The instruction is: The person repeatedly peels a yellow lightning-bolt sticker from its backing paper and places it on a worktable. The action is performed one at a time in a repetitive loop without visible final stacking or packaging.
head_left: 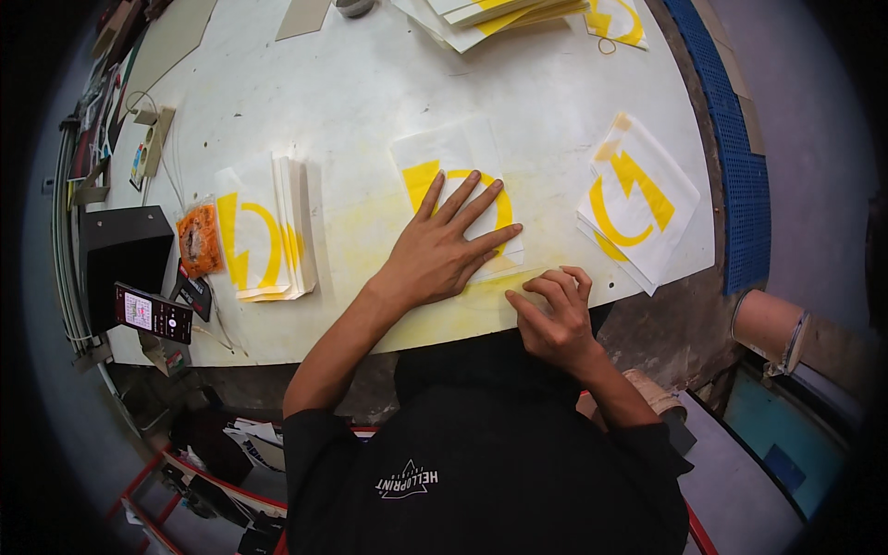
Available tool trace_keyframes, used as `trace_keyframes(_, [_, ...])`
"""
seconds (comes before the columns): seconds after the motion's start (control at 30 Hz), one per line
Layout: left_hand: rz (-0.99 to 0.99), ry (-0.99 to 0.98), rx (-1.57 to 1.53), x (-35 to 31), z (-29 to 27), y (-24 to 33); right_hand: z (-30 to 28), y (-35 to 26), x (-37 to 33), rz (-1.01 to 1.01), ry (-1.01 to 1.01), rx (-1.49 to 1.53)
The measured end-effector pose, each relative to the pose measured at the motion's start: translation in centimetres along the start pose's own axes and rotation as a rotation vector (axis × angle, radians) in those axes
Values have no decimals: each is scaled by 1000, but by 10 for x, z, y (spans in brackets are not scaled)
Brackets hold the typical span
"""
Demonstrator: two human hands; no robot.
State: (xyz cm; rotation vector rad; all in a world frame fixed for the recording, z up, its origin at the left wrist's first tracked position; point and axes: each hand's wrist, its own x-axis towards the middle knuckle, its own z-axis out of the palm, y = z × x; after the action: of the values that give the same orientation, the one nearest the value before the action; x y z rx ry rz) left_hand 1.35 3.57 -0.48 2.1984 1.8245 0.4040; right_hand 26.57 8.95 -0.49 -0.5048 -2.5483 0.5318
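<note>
My left hand (446,242) lies flat with fingers spread over a thin white printed piece (444,148), paper or a flat bag, marked with a yellow design. Beneath the palm part of the print is hidden. To its right, by the table's front edge, my right hand (560,314) is held with loosely bent fingers, slightly apart, and nothing shows in them. A pile of similar white and yellow pieces (638,199) lies turned at an angle on the right. Left of my left hand is a folded stack (264,236) of the same kind.
More printed pieces (499,11) are piled at the far side of the white table (324,102). A phone (153,313), an orange packet (198,240), a black box (128,242) and a power strip (153,143) are on the left. Blue perforated matting (740,199) runs beyond the right edge.
</note>
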Motion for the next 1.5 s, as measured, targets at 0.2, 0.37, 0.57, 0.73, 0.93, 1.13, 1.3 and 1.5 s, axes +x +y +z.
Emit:
trace_keyframes(0.2, [-72,-22,-227,3,-7,-13,1,-1,8,-73,-38,-25])
trace_keyframes(0.37, [-83,59,-282,1,-20,-23,-2,7,40,-137,-97,-8])
trace_keyframes(0.57, [-87,166,-178,-8,-20,-30,-14,21,58,-166,-182,48])
trace_keyframes(0.73, [-51,80,-206,-12,-24,-37,-2,32,83,-119,-163,97])
trace_keyframes(0.93, [-37,-45,-273,-17,-31,-41,12,34,86,-73,-160,106])
trace_keyframes(1.13, [-77,11,-230,-18,-30,-33,-10,49,52,173,27,-21])
trace_keyframes(1.3, [-149,77,-175,-25,-24,-25,-21,29,7,431,217,179])
trace_keyframes(1.5, [-110,32,-137,-23,-31,-31,22,-35,1,217,151,154])
